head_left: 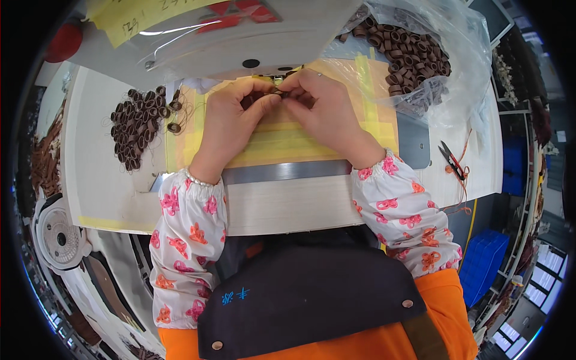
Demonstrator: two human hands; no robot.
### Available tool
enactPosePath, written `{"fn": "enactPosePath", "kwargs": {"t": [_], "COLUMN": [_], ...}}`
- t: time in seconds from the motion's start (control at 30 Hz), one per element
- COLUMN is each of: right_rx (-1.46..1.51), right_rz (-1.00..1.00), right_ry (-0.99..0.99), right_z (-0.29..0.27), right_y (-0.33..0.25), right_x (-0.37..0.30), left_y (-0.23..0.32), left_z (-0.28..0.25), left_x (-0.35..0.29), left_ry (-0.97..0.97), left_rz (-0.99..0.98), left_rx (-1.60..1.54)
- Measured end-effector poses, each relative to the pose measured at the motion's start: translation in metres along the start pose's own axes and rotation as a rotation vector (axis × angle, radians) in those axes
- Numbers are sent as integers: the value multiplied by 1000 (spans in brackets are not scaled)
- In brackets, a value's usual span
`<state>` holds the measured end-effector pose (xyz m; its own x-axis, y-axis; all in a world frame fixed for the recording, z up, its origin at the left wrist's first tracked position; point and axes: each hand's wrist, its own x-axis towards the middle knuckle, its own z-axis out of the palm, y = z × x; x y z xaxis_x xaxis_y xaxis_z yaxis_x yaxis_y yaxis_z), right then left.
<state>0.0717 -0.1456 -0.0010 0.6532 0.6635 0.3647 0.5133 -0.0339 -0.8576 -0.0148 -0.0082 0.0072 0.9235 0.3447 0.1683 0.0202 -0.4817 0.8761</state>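
Observation:
Under the head of a white sewing machine (240, 51), both of my hands meet with their fingertips pinched together. My left hand (235, 117) and my right hand (324, 111) hold a small brown loop (279, 92) between them, right by the metal presser foot (278, 78). Most of the loop is hidden by my fingers. To the left lies a pile of brown loops (135, 123) with loose threads trailing from it. At the upper right, more brown loops (411, 55) sit in an open clear plastic bag (462, 48).
Yellow tape (270, 141) covers the bed around the hands. Black-handled scissors (453, 161) lie on the table's right side, beside orange cord (467, 174). A yellow note (129, 21) is stuck on the machine. A round white device (60, 237) stands at the left.

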Motion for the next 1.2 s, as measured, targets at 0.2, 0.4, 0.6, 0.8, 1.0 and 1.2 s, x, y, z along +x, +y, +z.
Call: {"fn": "enactPosePath", "kwargs": {"t": [0.2,0.4,0.6,0.8,1.0,1.2], "right_rx": [-193,-340,-340,-368,-363,-362], "right_rz": [-117,-78,-116,-109,25,3], "right_ry": [63,69,115,124,31,0], "right_z": [0,-3,2,1,-6,-9], "right_y": [7,11,14,13,8,11], "right_x": [7,15,15,17,20,26], "left_y": [-4,-13,-13,-17,-23,-22], "left_z": [5,10,6,8,5,5], "left_x": [9,17,17,18,20,20], "left_ry": [96,112,121,140,98,101], "left_rz": [-1,-61,-63,33,53,66], "left_rx": [162,165,132,183,255,251]}}
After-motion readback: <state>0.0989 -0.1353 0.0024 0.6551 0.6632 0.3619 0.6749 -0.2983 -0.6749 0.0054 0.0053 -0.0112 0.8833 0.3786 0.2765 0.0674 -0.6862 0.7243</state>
